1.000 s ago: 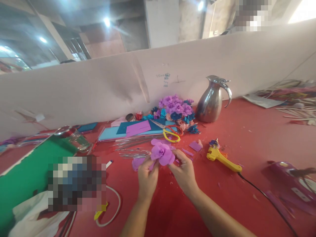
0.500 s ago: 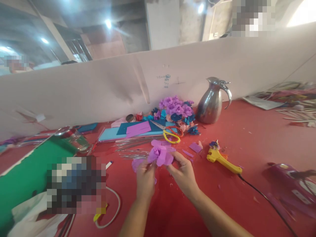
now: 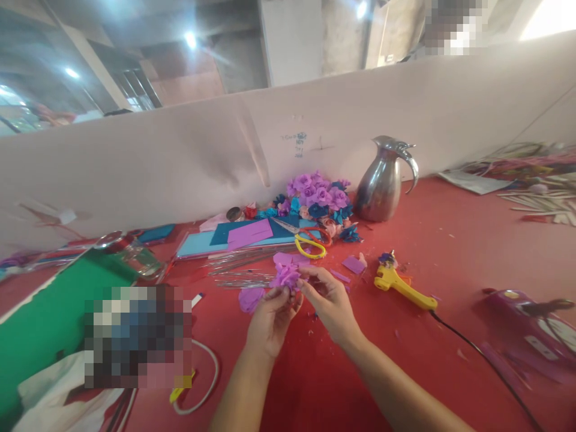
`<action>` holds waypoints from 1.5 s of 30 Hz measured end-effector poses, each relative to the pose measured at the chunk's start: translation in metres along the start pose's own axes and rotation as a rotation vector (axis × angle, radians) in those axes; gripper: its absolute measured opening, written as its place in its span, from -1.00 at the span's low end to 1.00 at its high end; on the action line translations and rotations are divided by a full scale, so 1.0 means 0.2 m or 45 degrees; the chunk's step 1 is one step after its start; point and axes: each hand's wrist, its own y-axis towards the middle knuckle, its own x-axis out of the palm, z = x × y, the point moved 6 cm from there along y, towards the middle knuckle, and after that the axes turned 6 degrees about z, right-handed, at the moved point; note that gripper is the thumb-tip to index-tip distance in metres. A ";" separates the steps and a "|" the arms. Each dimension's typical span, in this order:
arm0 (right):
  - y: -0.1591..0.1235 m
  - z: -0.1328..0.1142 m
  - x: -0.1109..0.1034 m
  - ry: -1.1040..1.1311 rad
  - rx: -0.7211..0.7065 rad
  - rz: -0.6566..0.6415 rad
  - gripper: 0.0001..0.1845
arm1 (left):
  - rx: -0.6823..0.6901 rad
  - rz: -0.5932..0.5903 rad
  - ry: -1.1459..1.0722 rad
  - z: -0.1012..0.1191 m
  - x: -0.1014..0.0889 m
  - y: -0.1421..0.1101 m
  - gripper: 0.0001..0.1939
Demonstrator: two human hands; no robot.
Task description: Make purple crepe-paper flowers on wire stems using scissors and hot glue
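A purple paper flower (image 3: 287, 275) is held up between my hands over the red table. My left hand (image 3: 272, 315) is closed around its base from below. The fingertips of my right hand (image 3: 328, 300) pinch the flower's right edge. Under and left of the flower lie a round stack of purple petals (image 3: 251, 299) and a bundle of thin wires (image 3: 243, 279). Just beyond it are scissors (image 3: 310, 243) with yellow and red handles. A yellow glue gun (image 3: 407, 289) rests to the right of my hands.
Behind, a heap of purple paper roses (image 3: 317, 191) stands beside a steel jug (image 3: 381, 183). Coloured paper sheets (image 3: 249, 234) lie left of it. A glass jar (image 3: 135, 255) and a green board (image 3: 72, 306) are on the left, a magenta device (image 3: 531, 324) on the right.
The flower's wide-spread petals are now gathered into a tighter, smaller bloom. My left hand has turned and curled under it, while my right hand has moved in close at its side.
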 end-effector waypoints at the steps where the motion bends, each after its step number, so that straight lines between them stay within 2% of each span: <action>1: 0.00 0.01 0.00 0.003 0.010 -0.006 -0.77 | 0.001 -0.018 0.006 -0.01 0.00 0.00 -0.78; 7: 0.01 0.03 0.00 0.019 0.036 -0.016 -0.84 | 0.041 -0.070 0.042 -0.01 0.01 0.01 -0.81; 18: 0.01 0.02 0.01 0.085 0.008 -0.050 -0.83 | 0.139 -0.028 0.189 0.02 0.02 0.01 -0.80; 21: 0.01 0.03 0.01 0.163 0.087 -0.054 -0.82 | 0.163 -0.041 0.227 0.02 0.00 0.01 -0.80; 26: 0.01 0.06 0.00 0.405 0.343 0.014 -0.74 | 0.243 -0.111 0.338 0.02 0.02 0.01 -0.81; 29: 0.01 0.06 0.00 0.448 0.397 0.047 -0.71 | 0.307 -0.125 0.436 0.03 0.04 -0.01 -0.76; 35: 0.00 0.03 -0.02 0.306 0.293 0.088 -0.83 | 0.544 -0.030 0.694 0.09 0.02 -0.03 -0.77; 39: -0.01 -0.02 -0.01 0.173 0.090 0.045 -0.91 | 0.742 0.047 0.926 0.13 0.00 -0.06 -0.83; 42: -0.03 -0.06 0.00 0.097 -0.056 -0.040 -0.88 | 0.873 0.053 1.002 0.15 0.02 -0.10 -0.85; 45: -0.05 -0.09 0.02 0.068 -0.135 -0.122 -0.80 | 0.934 0.069 0.984 0.17 0.03 -0.11 -0.84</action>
